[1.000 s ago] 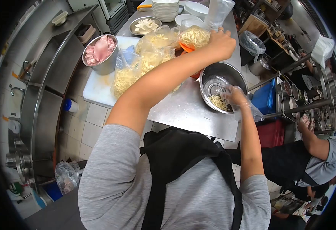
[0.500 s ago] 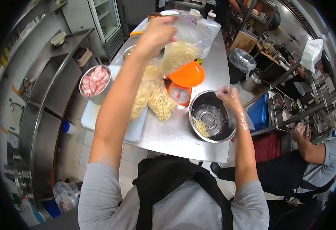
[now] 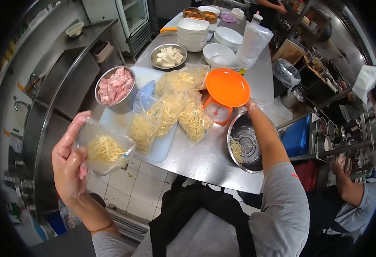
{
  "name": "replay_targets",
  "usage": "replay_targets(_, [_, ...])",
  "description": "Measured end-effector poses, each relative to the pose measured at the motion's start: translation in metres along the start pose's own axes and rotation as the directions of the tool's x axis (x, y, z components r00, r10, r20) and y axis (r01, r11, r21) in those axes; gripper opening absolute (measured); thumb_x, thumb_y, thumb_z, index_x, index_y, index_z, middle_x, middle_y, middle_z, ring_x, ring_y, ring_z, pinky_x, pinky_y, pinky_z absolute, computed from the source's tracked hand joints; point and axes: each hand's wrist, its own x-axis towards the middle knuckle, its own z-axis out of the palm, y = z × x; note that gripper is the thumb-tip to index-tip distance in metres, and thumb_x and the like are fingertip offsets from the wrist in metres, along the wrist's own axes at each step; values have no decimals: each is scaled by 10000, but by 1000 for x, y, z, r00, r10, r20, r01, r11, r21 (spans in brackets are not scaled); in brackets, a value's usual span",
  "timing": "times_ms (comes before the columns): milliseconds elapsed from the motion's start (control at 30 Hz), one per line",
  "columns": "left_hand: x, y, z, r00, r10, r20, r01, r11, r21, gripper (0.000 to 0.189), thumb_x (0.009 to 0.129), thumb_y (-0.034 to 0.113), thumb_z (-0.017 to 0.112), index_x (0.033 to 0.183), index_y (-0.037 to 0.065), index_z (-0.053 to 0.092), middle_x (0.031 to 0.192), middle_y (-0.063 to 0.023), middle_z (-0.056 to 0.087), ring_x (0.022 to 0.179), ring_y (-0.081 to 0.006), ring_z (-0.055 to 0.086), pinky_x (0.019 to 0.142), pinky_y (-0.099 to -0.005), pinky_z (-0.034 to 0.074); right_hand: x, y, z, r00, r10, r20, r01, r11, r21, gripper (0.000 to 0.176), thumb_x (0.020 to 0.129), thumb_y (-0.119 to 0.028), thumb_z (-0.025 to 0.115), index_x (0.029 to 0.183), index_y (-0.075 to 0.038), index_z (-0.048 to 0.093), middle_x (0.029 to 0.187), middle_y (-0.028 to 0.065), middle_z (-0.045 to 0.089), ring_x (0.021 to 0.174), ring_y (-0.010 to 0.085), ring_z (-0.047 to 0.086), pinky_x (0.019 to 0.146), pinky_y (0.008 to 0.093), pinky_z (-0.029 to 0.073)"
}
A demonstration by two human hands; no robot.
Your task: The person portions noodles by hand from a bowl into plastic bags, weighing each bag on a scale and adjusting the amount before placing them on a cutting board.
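Observation:
My left hand [image 3: 74, 160] is closed on a clear plastic bag of noodles [image 3: 106, 149], held up at the left, in front of the table edge. My right hand [image 3: 253, 107], in a clear plastic glove, is at the lower right rim of an orange bowl [image 3: 227, 87]; its fingers are mostly hidden. The bowl sits on an orange kitchen scale [image 3: 218, 113] with a round dial. Below my right forearm stands a steel bowl [image 3: 253, 168] with some loose noodles [image 3: 238, 150] inside. Several noodle bags [image 3: 195, 118] lie between the scale and a white cutting board [image 3: 158, 150].
A steel pot of raw meat [image 3: 116, 88] stands on the board's left side. Behind are a bowl of tofu cubes [image 3: 168, 56], stacked white dishes [image 3: 193, 36], white bowls [image 3: 218, 55] and a roll of plastic bags [image 3: 254, 45]. A co-worker [image 3: 359, 192] works at the right.
My left hand has brought the noodle bag from above the orange bowl back toward me, to the left. My right hand has gone from the steel bowl's rim forward to the orange bowl.

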Motion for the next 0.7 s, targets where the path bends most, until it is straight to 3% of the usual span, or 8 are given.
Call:
replay_targets(133, [-18, -24, -35, 982, 21, -190, -5, 997, 83, 479, 724, -65, 427, 1200, -74, 477, 1296, -178, 431, 460, 42, 389, 391, -99, 296, 3, 5, 1, 999, 3, -47, -2, 1000, 30, 217, 691, -216, 637, 779, -18, 643, 685, 122, 631, 582, 187, 592, 563, 335, 459])
replay_targets(200, [-16, -35, -41, 935, 2, -354, 34, 995, 98, 484, 728, -72, 418, 1209, -61, 476, 1129, -131, 556, 457, 37, 391, 393, -108, 297, 4, 3, 2, 997, 13, -75, -10, 999, 42, 221, 690, -221, 637, 779, -19, 643, 686, 124, 630, 583, 187, 593, 562, 334, 458])
replay_targets(300, [-6, -60, -43, 921, -28, -389, 70, 993, 96, 487, 744, -59, 429, 1228, -36, 469, 728, 16, 563, 462, 17, 391, 406, -113, 300, 8, 3, 9, 992, 31, -119, -25, 998, 56, 226, 690, -229, 636, 779, -21, 644, 687, 127, 630, 584, 187, 594, 560, 333, 458])
replay_targets(400, [23, -101, -36, 919, 59, -389, 22, 980, 200, 494, 739, -61, 447, 1232, -49, 456, 1294, -96, 439, 561, -23, 482, 496, -158, 422, 13, 3, 12, 984, 42, -173, -26, 995, 94, 232, 689, -236, 636, 779, -22, 644, 687, 130, 629, 584, 186, 595, 558, 332, 457])
replay_targets(567, [47, -158, -4, 976, 73, -207, 11, 927, 376, 513, 755, -53, 437, 1265, -2, 441, 1316, -83, 430, 569, -36, 497, 491, -167, 416, 12, 21, 1, 940, 15, -340, 161, 860, 484, 242, 689, -249, 635, 779, -24, 645, 688, 136, 628, 585, 185, 596, 555, 330, 457])
replay_targets(600, [47, -161, 3, 989, 44, -138, 9, 932, 363, 513, 755, -53, 437, 1265, -2, 441, 1316, -83, 430, 569, -36, 497, 491, -167, 416, -3, 31, -12, 940, 15, -341, 170, 845, 506, 244, 688, -251, 635, 780, -25, 645, 689, 137, 628, 586, 185, 596, 554, 330, 456])
replay_targets(633, [42, -161, 5, 990, 37, -135, 19, 922, 387, 506, 759, -53, 432, 1261, 7, 451, 1312, -88, 433, 583, -38, 501, 495, -169, 419, -14, 43, -33, 952, -103, -289, 159, 972, 175, 284, 692, -311, 629, 798, -47, 639, 635, 94, 594, 545, 118, 545, 504, 296, 428])
replay_targets(700, [41, -169, -2, 994, 72, -80, -30, 900, 435, 466, 781, -35, 443, 1238, 38, 491, 1326, -120, 400, 587, -50, 518, 493, -176, 429, -71, 50, -70, 972, -33, -233, 133, 895, 426, 223, 691, -206, 653, 838, -43, 615, 616, 28, 564, 551, 84, 520, 496, 254, 421])
